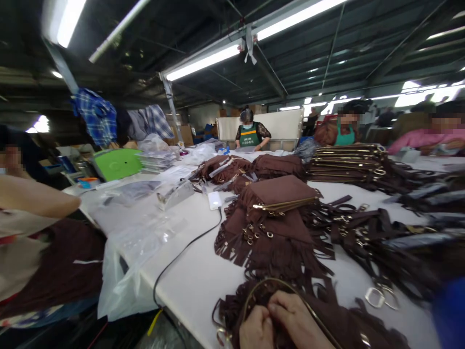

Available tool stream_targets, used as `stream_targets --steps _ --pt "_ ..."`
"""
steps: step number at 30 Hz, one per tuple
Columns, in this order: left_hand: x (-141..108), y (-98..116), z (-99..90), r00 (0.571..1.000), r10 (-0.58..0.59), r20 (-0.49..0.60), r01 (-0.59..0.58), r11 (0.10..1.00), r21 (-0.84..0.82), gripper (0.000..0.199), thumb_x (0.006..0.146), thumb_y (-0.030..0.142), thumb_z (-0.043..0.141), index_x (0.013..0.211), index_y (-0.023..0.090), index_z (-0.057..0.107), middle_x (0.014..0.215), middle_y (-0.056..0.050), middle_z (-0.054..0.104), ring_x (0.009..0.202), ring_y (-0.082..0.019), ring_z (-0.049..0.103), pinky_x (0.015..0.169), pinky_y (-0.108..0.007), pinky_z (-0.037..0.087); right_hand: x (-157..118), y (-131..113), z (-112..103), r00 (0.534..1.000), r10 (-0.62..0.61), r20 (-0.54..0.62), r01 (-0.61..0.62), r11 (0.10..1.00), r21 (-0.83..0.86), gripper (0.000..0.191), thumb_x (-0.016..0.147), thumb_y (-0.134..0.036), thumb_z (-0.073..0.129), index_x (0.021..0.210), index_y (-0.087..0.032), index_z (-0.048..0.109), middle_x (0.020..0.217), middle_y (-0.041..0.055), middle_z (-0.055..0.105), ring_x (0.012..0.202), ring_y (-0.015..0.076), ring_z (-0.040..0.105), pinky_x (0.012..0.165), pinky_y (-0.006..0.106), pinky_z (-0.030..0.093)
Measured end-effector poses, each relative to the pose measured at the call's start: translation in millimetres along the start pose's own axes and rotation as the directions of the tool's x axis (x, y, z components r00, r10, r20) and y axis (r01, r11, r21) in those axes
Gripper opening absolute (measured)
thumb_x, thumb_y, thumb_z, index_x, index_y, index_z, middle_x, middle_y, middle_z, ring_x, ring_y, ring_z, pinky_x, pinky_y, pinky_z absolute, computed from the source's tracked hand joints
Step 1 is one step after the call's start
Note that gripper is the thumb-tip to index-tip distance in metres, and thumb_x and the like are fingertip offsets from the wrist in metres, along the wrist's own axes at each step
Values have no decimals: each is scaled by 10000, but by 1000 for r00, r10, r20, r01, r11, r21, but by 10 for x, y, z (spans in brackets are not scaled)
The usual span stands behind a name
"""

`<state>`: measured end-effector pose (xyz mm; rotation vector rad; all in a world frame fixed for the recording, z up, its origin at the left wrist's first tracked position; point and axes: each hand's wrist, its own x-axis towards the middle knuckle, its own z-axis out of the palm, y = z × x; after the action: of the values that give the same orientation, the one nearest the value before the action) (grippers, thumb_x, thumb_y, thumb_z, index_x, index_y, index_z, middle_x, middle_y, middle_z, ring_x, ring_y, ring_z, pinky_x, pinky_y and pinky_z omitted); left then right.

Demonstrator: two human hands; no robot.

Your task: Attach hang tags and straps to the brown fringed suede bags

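A dark brown fringed handbag [348, 317] lies at the near edge of the table, its mouth spread apart by a curved gold-coloured frame. Inside that mouth my left hand [256, 328] is closed, its fingers curled against the bag's dark material. Right beside it my right hand [296, 317] is closed too, thumb and fingers pinched together within the opening. Exactly which part of the bag they pinch is hidden by the fingers. Just beyond, a stack of brown fringed bags [279, 191] with gold-coloured edges and small metal rings lies flat.
Brown straps with metal clasps [376, 295] spread along the right. More bags [345, 162] are piled behind. A white device [214, 200] trails a black cable. Clear plastic bags [127, 286] hang over the left edge near a person's arm [36, 196]. Other people sit across the table.
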<state>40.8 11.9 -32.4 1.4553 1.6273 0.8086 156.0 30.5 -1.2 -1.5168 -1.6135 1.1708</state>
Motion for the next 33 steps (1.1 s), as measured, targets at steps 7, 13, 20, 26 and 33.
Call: stream_targets --steps 7,13,20,26,33 --pt "-137 131 -87 998 -58 -1 58 993 -103 256 747 319 350 747 213 583 398 50 420 467 -172 488 535 -277 355 -40 -155 26 997 75 -16 -73 994 84 126 659 -189 452 557 -157 518 538 -23 450 559 116 440 532 219 321" --pt "-96 204 -135 999 -40 11 41 998 -38 225 739 285 335 670 203 533 391 53 422 416 -147 444 502 -269 343 -45 -174 44 999 28 -34 -24 994 109 149 684 -131 457 542 -156 492 511 -37 427 523 99 415 501 203 316" --pt "-99 329 -336 994 81 73 -75 993 -88 253 705 270 436 907 178 558 734 -24 636 628 -155 587 648 -288 457 -60 -225 -73 1000 -10 11 8 995 104 143 728 -95 466 645 -146 572 578 -36 490 555 92 445 547 198 363" --pt "-501 -27 -778 910 247 -333 -218 968 122 337 692 471 526 904 216 587 841 -34 620 727 -177 582 727 -315 483 -219 -226 -206 984 -180 20 180 983 -28 203 753 -71 495 895 -135 625 855 37 619 806 141 552 772 251 419" --pt "-859 -170 -395 924 -334 186 381 843 -379 580 542 644 620 779 115 599 507 -40 606 442 -151 534 397 -213 374 -780 -215 -224 864 -462 200 482 645 -593 126 835 -166 461 824 -179 586 889 48 558 851 176 482 831 350 377"
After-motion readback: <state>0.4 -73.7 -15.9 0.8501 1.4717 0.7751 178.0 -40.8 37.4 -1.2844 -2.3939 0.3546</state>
